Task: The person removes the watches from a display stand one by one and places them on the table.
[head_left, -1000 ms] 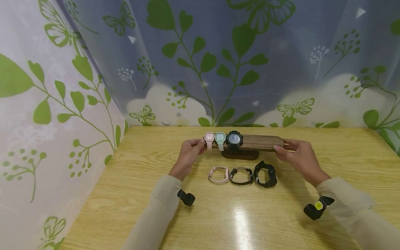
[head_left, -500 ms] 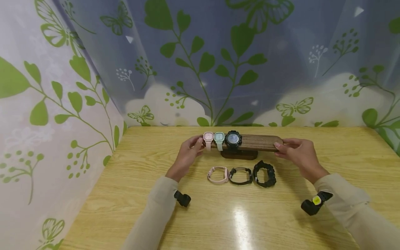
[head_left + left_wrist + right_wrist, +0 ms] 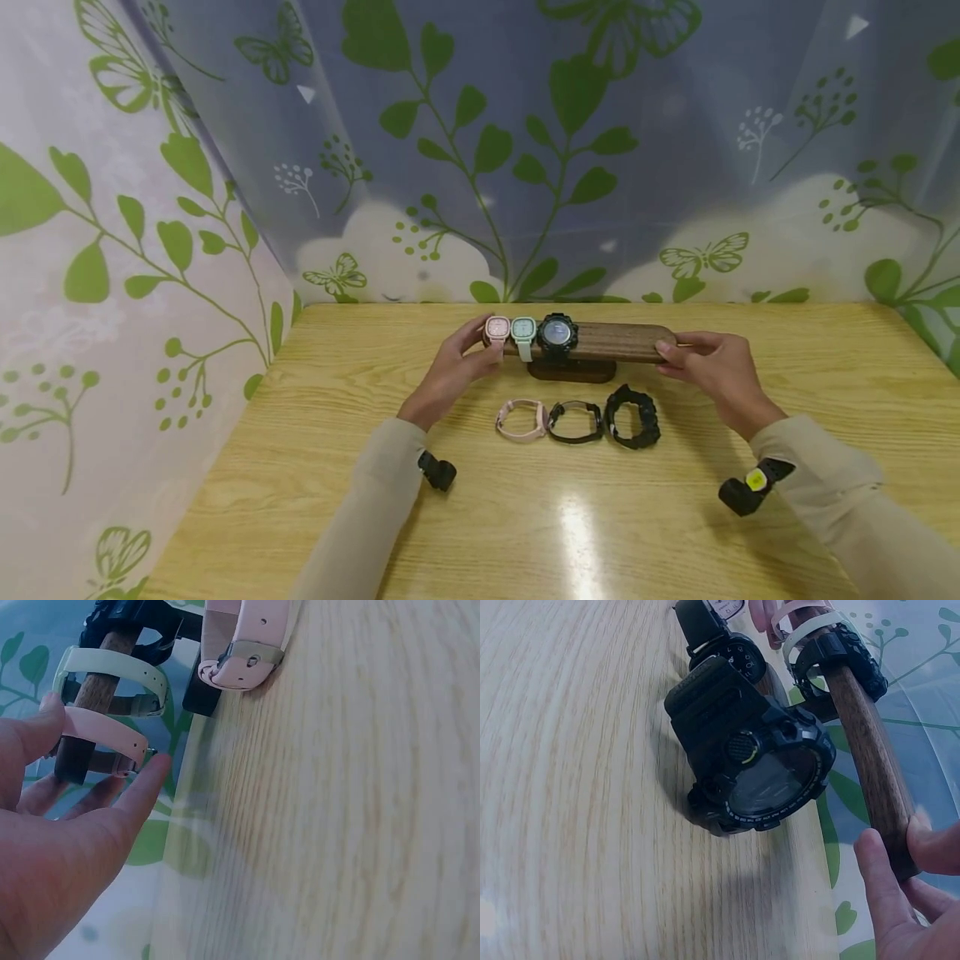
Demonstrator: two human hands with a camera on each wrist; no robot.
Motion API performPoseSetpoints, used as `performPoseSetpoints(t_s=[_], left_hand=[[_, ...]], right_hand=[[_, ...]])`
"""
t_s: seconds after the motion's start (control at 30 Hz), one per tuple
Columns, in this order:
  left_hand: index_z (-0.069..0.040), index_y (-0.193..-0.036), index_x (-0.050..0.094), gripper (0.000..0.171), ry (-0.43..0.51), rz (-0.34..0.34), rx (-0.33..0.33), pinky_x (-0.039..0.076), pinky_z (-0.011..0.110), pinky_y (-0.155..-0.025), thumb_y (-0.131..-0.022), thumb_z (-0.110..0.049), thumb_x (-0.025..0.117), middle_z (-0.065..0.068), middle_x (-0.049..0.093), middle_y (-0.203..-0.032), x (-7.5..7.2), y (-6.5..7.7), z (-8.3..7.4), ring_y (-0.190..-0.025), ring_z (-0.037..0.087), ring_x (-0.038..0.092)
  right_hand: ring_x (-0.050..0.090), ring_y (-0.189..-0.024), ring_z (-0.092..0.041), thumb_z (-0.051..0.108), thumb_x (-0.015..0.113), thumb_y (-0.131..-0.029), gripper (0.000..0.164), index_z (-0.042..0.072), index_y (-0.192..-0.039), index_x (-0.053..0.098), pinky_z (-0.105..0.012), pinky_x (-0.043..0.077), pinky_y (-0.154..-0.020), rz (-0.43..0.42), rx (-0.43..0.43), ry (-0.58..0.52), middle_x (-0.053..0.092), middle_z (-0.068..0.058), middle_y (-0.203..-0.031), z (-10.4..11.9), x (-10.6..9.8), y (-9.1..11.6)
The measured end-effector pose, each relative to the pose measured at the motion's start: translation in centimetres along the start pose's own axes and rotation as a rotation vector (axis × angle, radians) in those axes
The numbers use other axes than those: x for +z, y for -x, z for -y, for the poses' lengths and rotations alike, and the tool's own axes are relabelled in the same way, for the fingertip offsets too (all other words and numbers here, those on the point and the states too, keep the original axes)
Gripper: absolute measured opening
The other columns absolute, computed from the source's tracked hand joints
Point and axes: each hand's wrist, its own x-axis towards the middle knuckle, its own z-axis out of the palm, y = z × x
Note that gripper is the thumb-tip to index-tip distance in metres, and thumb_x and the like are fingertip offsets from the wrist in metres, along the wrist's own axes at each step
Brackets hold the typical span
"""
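Right grip (image 3: 720, 372) pinches one end of the wooden stand (image 3: 626, 340) on the table (image 3: 247, 475); left grip (image 3: 452, 367) holds the pink watch (image 3: 497, 327) at the other. We should brace the stand, nudging the watch squarely.

We see a dark brown wooden stand (image 3: 622, 342), its long, round-ended bar roughly level above a short oblong foot near the back of the bench (image 3: 315, 500). Three watches encircle its left half, dials facing us: a pink watch (image 3: 497, 328) with a squarish case at the end, a similarly shaped mint watch (image 3: 523, 329) beside it, then a bulkier, round-dialled black watch (image 3: 557, 332).
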Motion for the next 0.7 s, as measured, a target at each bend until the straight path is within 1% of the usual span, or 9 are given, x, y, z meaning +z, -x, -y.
performPoseSetpoints(t_s=[0.13, 0.4, 0.5, 0.63, 0.7], left_hand=[[-0.017, -0.16, 0.031, 0.067, 0.015, 0.015, 0.007, 0.048, 0.048, -0.107, -0.102, -0.011, 0.063, 0.012, 0.039, -0.157, -0.08, -0.28, 0.15, -0.13, 0.035, 0.055], [-0.019, -0.156, 0.038, 0.062, 0.013, 0.003, 0.013, 0.049, 0.049, -0.105, -0.101, -0.009, 0.064, 0.013, 0.043, -0.152, -0.12, -0.66, 0.3, -0.127, 0.038, 0.056], [-0.018, -0.155, 0.04, 0.061, 0.007, 0.002, 0.014, 0.049, 0.049, -0.106, -0.101, -0.01, 0.065, 0.013, 0.044, -0.151, -0.13, -0.71, 0.31, -0.126, 0.036, 0.058], [-0.015, -0.157, 0.037, 0.063, -0.01, 0.004, 0.018, 0.048, 0.049, -0.106, -0.101, -0.011, 0.066, 0.012, 0.044, -0.151, -0.24, -0.71, 0.37, -0.123, 0.032, 0.06], [-0.014, -0.157, 0.037, 0.063, -0.015, 0.004, 0.023, 0.048, 0.049, -0.107, -0.1, -0.011, 0.066, 0.013, 0.044, -0.15, -0.34, -0.64, 0.35, -0.123, 0.032, 0.06]], right_hand=[[0.074, -0.083, -0.008, 0.016, 0.068, -0.099, 0.066, -0.017, -0.146, 0.037, -0.036, 0.058, -0.089, -0.011, 0.009, -0.005, 0.067, 0.01, -0.094, 0.05, 0.07, -0.02], [0.074, -0.083, -0.008, 0.017, 0.068, -0.099, 0.068, -0.017, -0.147, 0.035, -0.035, 0.059, -0.088, -0.018, 0.017, -0.015, 0.066, 0.007, -0.095, 0.06, 0.12, -0.04], [0.074, -0.083, -0.009, 0.017, 0.068, -0.099, 0.067, -0.017, -0.147, 0.036, -0.036, 0.058, -0.089, -0.027, 0.02, -0.008, 0.066, 0.008, -0.095, 0.07, 0.13, -0.01], [0.074, -0.084, -0.009, 0.017, 0.068, -0.099, 0.065, -0.017, -0.146, 0.037, -0.037, 0.058, -0.09, -0.027, 0.013, -0.001, 0.066, 0.007, -0.095, 0.08, 0.19, 0.04], [0.074, -0.085, -0.009, 0.017, 0.067, -0.1, 0.065, -0.017, -0.146, 0.037, -0.037, 0.058, -0.09, -0.021, 0.008, 0.002, 0.066, 0.006, -0.097, 0.06, 0.21, 0.05]])
